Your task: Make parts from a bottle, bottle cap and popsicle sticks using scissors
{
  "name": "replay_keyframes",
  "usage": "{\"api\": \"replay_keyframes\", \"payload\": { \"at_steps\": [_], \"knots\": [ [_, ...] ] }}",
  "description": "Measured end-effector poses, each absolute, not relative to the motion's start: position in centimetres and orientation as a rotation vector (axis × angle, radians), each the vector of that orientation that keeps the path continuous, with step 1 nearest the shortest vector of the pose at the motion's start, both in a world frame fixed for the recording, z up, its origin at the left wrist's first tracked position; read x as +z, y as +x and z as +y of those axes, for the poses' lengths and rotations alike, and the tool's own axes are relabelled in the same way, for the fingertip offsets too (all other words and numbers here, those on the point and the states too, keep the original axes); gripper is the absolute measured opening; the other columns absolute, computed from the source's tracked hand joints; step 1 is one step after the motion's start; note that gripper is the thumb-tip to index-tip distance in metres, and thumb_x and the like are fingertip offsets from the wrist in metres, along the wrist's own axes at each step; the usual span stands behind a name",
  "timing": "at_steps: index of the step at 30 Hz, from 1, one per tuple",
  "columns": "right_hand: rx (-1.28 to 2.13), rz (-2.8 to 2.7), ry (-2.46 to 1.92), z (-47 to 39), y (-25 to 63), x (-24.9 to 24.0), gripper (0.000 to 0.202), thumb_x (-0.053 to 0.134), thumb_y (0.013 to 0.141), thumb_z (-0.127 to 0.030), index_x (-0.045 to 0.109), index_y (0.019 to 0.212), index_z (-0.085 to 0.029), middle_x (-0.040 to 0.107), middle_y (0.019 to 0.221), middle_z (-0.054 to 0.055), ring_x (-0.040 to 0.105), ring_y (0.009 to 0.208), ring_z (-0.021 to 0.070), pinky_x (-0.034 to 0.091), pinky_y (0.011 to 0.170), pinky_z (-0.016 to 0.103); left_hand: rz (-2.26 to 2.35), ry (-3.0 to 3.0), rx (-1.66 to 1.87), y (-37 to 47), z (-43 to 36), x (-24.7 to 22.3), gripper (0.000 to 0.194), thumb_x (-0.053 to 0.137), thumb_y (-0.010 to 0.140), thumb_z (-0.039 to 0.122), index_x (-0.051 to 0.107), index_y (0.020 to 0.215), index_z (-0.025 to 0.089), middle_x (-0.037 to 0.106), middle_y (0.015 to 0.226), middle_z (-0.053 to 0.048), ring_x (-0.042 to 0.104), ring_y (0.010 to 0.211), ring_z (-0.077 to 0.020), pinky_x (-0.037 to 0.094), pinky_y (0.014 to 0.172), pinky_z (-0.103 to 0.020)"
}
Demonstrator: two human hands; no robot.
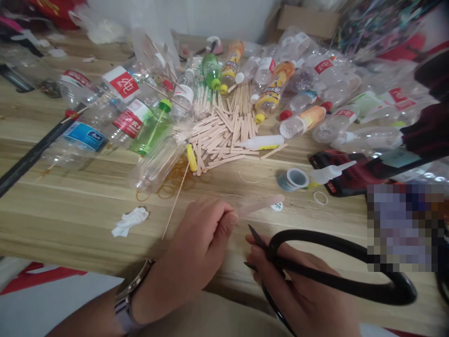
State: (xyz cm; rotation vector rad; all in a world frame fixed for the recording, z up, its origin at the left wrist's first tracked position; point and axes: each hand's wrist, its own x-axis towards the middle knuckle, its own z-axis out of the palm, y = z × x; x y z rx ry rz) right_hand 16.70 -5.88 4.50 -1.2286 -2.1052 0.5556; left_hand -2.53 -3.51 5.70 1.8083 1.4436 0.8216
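Note:
My left hand (pixel 206 234), with a watch at the wrist, is closed on one end of a flat wooden craft stick (pixel 261 205) that points away to the right. My right hand (pixel 298 285) grips a pair of black scissors (pixel 315 269) with large loop handles. Their short blades stand apart, tips toward my left hand and a little short of it. Past the far end of the stick lies a small white round piece with a green print (pixel 277 206). A thin skewer (pixel 178 196) rests on the table left of my left hand.
A pile of craft sticks (pixel 224 135) lies ahead, with several plastic bottles (pixel 122 84) around it. Rubber bands (pixel 166 189), a crumpled white glove-like piece (pixel 130 221), a tape roll (pixel 293 179), a glue bottle (pixel 328 174) and a red-black power tool (pixel 347 185) lie nearer.

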Motion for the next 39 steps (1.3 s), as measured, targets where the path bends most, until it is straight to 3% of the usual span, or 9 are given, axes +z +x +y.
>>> {"api": "replay_keyframes", "payload": {
  "at_steps": [5, 14, 21, 26, 30, 32, 36, 38, 39],
  "knots": [
    [0.555, -2.112, -1.305, -5.1, 15.8, 5.1, 0.018, 0.05, 0.1, -0.023, 0.064, 0.088, -0.02, 0.066, 0.069, -0.003, 0.066, 0.059, 0.012, 0.055, 0.059, 0.02, 1.451, 1.878, 0.79, -2.3, -3.8, 5.8, 0.028, 0.038, 0.104, 0.028, 0.058, 0.087, 0.02, 0.063, 0.084, -0.002, 0.057, 0.084, -0.018, 0.045, 0.077, -0.032],
    [0.47, -2.176, -1.32, -4.8, 15.9, 5.2, 0.018, 0.049, 0.101, -0.023, 0.062, 0.089, -0.021, 0.065, 0.069, -0.004, 0.064, 0.056, 0.0099, 0.052, 0.057, 0.017, 1.495, 2.197, 0.79, -1.9, -3.8, 5.8, 0.028, 0.04, 0.102, 0.017, 0.058, 0.08, 0.017, 0.061, 0.073, -0.001, 0.055, 0.073, -0.0188, 0.04, 0.069, -0.033],
    [0.346, -2.279, -1.272, -4.8, 16.7, 4.3, 0.012, 0.051, 0.101, -0.023, 0.062, 0.101, -0.017, 0.074, 0.087, 0.002, 0.071, 0.066, 0.0125, 0.055, 0.06, 0.017, 1.493, 2.471, 0.825, -2.0, -4.1, 5.3, 0.024, 0.042, 0.099, 0.012, 0.059, 0.084, 0.017, 0.06, 0.07, -0.001, 0.051, 0.071, -0.0199, 0.035, 0.069, -0.035],
    [0.897, -1.949, -1.431, -5.3, 15.7, 6.3, 0.035, 0.051, 0.1, -0.033, 0.064, 0.071, -0.019, 0.061, 0.058, -0.001, 0.061, 0.047, 0.0103, 0.048, 0.047, 0.016, 1.408, 2.759, 0.85, -2.3, -4.2, 5.4, 0.027, 0.034, 0.102, 0.013, 0.06, 0.094, 0.015, 0.063, 0.072, -0.002, 0.049, 0.069, -0.0202, 0.033, 0.066, -0.035],
    [1.465, -1.496, -1.578, -5.7, 15.2, 7.3, 0.053, 0.047, 0.102, -0.05, 0.063, 0.063, -0.017, 0.063, 0.06, 0.001, 0.058, 0.039, 0.0101, 0.043, 0.037, 0.015, 1.359, 2.824, 0.872, -2.5, -4.1, 5.9, 0.027, 0.032, 0.102, 0.013, 0.059, 0.094, 0.015, 0.062, 0.07, -0.001, 0.047, 0.068, -0.02, 0.033, 0.064, -0.036],
    [1.252, -1.741, -1.493, -5.3, 15.6, 6.6, 0.047, 0.05, 0.101, -0.045, 0.065, 0.066, -0.018, 0.064, 0.06, 0.001, 0.059, 0.04, 0.011, 0.044, 0.038, 0.017, 1.362, 2.791, 0.772, -2.5, -4.0, 6.2, 0.026, 0.035, 0.098, 0.009, 0.058, 0.09, 0.016, 0.061, 0.07, -0.002, 0.047, 0.068, -0.0204, 0.034, 0.065, -0.036],
    [0.181, -2.336, -1.102, -4.0, 16.7, 4.6, 0.035, 0.04, 0.104, -0.021, 0.071, 0.092, -0.012, 0.068, 0.065, 0.004, 0.061, 0.045, 0.0154, 0.045, 0.038, 0.024, 1.339, 2.671, 0.557, -2.4, -3.9, 6.3, 0.019, 0.046, 0.088, 0.003, 0.058, 0.087, 0.017, 0.063, 0.075, -0.003, 0.05, 0.071, -0.0211, 0.037, 0.067, -0.037],
    [0.115, -2.352, -1.05, -3.7, 17.0, 4.3, 0.035, 0.038, 0.103, -0.018, 0.071, 0.094, -0.011, 0.07, 0.069, 0.006, 0.062, 0.046, 0.0156, 0.045, 0.039, 0.024, 1.319, 2.644, 0.546, -2.4, -3.9, 6.2, 0.018, 0.048, 0.088, 0.004, 0.058, 0.084, 0.018, 0.062, 0.073, -0.002, 0.05, 0.07, -0.0208, 0.036, 0.066, -0.036],
    [0.297, -2.316, -1.104, -3.8, 17.1, 4.4, 0.033, 0.042, 0.103, -0.021, 0.071, 0.09, -0.012, 0.069, 0.067, 0.005, 0.062, 0.046, 0.0144, 0.046, 0.039, 0.022, 1.315, 2.663, 0.549, -2.3, -3.9, 6.2, 0.019, 0.047, 0.089, 0.004, 0.057, 0.082, 0.018, 0.061, 0.072, -0.002, 0.049, 0.069, -0.0207, 0.036, 0.065, -0.036]
  ]
}}
